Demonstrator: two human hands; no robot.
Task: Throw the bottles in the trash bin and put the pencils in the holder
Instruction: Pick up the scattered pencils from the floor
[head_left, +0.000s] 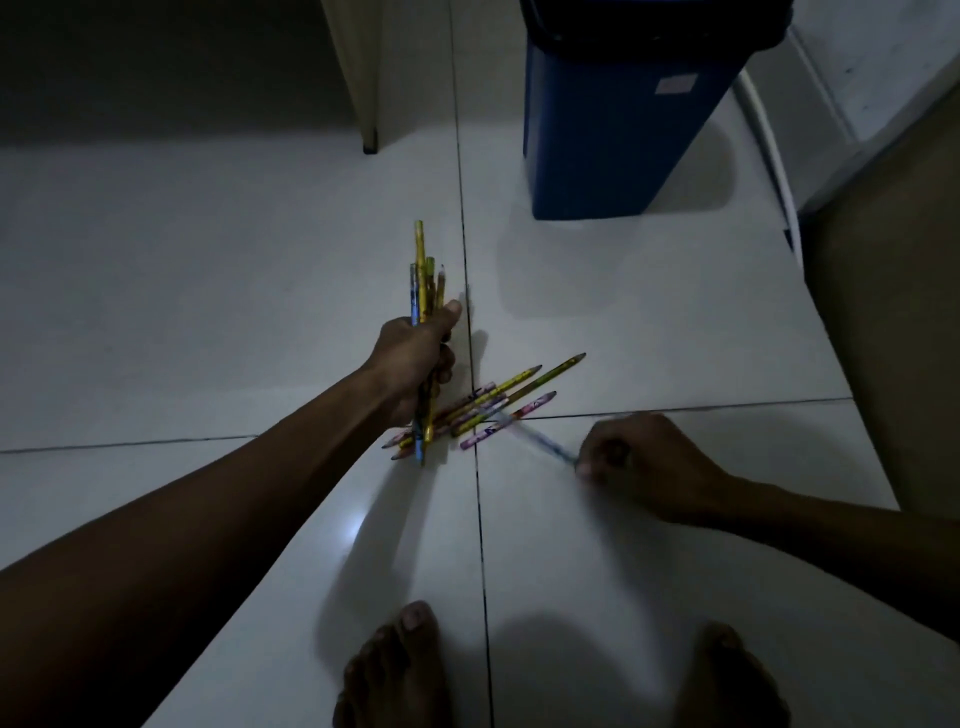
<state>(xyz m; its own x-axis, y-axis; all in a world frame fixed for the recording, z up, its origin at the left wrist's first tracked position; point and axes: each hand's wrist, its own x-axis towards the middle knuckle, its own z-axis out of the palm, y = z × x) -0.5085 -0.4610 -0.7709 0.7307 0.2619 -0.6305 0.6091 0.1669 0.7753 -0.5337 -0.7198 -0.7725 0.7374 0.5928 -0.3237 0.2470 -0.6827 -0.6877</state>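
My left hand (415, 358) is closed around a bunch of several pencils (423, 280), held upright above the white tiled floor. Just right of it, several loose pencils (498, 402) lie in a fan on the floor where the tile joints cross. My right hand (639, 467) is low over the floor to their right, pinching the end of one blurred blue pencil (540, 441). The blue trash bin (613, 130) with a dark lid stands on the floor at the top centre. No bottle and no pencil holder are in view.
A pale furniture leg (366, 104) stands at the top left of the bin. A brown panel (893, 338) runs along the right edge, with a white cable (774, 150) beside it. My bare feet (400, 670) are at the bottom of the view.
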